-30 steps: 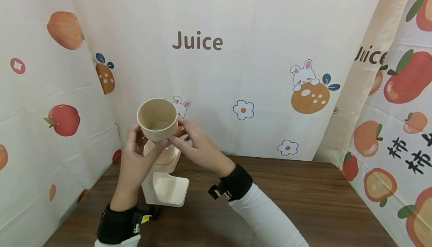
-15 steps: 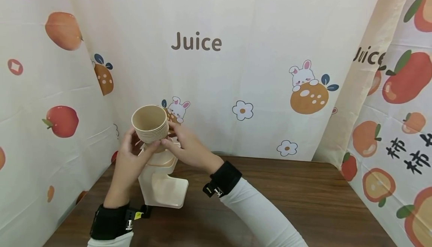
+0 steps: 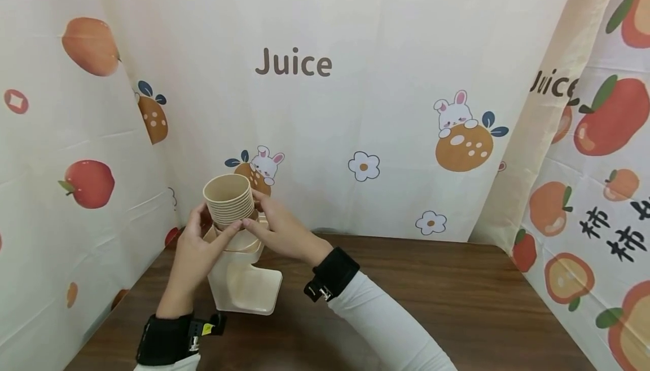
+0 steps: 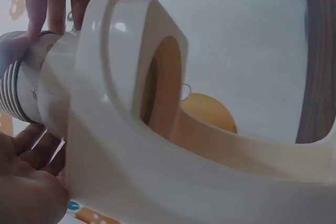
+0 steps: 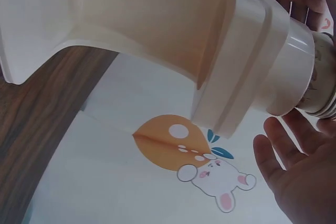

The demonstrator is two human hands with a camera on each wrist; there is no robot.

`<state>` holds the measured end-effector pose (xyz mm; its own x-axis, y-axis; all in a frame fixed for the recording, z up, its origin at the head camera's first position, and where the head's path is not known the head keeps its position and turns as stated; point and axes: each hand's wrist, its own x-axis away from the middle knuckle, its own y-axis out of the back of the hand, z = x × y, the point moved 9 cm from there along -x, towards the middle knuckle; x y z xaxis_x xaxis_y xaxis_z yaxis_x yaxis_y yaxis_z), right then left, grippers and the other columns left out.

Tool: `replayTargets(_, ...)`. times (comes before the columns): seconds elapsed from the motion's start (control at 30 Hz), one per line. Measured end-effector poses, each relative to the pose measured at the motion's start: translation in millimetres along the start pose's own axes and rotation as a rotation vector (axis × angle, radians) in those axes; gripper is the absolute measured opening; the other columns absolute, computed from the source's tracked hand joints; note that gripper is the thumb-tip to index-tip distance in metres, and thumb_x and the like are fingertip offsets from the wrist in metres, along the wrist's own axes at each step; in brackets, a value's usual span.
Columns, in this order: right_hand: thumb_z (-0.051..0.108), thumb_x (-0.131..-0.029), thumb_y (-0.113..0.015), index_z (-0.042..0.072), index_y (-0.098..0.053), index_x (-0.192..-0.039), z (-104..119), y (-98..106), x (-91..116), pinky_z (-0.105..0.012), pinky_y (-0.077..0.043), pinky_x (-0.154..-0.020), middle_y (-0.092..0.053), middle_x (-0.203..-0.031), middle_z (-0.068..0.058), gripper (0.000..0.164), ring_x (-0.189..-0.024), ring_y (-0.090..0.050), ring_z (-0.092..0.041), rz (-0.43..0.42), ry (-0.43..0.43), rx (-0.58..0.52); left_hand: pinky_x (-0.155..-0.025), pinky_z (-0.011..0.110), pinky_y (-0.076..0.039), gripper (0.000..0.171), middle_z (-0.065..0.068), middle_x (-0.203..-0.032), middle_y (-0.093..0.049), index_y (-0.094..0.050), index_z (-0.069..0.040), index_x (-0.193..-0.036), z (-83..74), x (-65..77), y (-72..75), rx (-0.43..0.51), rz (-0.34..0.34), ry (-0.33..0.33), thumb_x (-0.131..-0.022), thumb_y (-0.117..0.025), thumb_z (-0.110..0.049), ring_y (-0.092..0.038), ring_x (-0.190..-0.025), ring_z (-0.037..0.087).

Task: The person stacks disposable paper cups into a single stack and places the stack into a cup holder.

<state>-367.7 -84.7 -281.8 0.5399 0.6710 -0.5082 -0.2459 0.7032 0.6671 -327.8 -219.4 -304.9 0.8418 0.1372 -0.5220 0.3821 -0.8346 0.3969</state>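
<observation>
A stack of beige paper cups [image 3: 231, 204], mouths up, stands at the top of a cream cup dispenser [image 3: 244, 295]. My left hand [image 3: 195, 247] grips the stack from the left, its thumb in front. From the right, my right hand [image 3: 286, 230] holds it, and the two thumb tips nearly meet at the front. Both wrist views show the lowest cup [image 4: 37, 77] entering the round collar [image 5: 291, 69] of the dispenser. The far fingers are partly hidden behind the cups in the head view.
The dispenser stands on a dark wooden table [image 3: 406, 297], towards its left side. Behind it hangs a white curtain [image 3: 315, 117] with fruit and rabbit prints. More printed curtain [image 3: 35, 258] closes off the left side.
Both hands have lowered the cup stack, moving it down and slightly left overall, onto the dispenser's top. The dispenser stays where it was.
</observation>
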Motion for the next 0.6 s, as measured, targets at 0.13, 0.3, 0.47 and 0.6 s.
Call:
replayTargets(0.13,0.035,-0.097,-0.048,0.01,-0.024,-0.145,-1.8,-2.6,1.3,-0.035,-0.04,-0.101,-0.046,-0.137,-0.006,0.059,-0.124,-0.037,-0.007,0.002,0.023,0.023,-0.098,0.066,-0.031,0.081,0.022,-0.139,-0.039,-0.027,-0.006,-0.144,3.4,1.2,-2.0,-0.055,0.011,0.015,-0.083,-0.068,-0.04,-0.034,-0.127,0.036)
replayTargets(0.3,0.037,-0.096,-0.048,0.009,-0.027,-0.144,-6.9,-5.5,4.4,-0.037,-0.041,-0.101,-0.044,-0.139,-0.007,0.059,-0.126,-0.035,-0.008,0.009,0.012,0.029,-0.095,0.065,-0.035,0.082,0.024,-0.138,-0.038,-0.028,-0.003,-0.143,1.9,1.5,-2.9,-0.099,0.028,-0.001,-0.083,-0.068,-0.041,-0.036,-0.124,0.039)
replayTargets(0.47,0.039,-0.097,-0.047,0.009,-0.028,-0.143,-10.5,-6.9,5.7,-0.034,-0.045,-0.095,-0.043,-0.139,-0.007,0.059,-0.125,-0.037,-0.01,0.015,-0.004,0.038,-0.094,0.065,-0.036,0.081,0.026,-0.135,-0.038,-0.028,-0.002,-0.143,-1.5,2.0,-3.4,-0.101,0.045,-0.017,-0.083,-0.068,-0.039,-0.037,-0.123,0.041)
replayTargets(0.6,0.041,-0.097,-0.046,0.009,-0.028,-0.144,-13.1,-8.1,7.1,-0.029,-0.048,-0.089,-0.043,-0.139,-0.007,0.059,-0.123,-0.039,-0.01,0.025,-0.029,0.04,-0.098,0.064,-0.033,0.08,0.024,-0.136,-0.037,-0.023,-0.004,-0.144,-3.8,2.7,-3.5,-0.053,0.057,-0.033,-0.085,-0.067,-0.035,-0.035,-0.125,0.038)
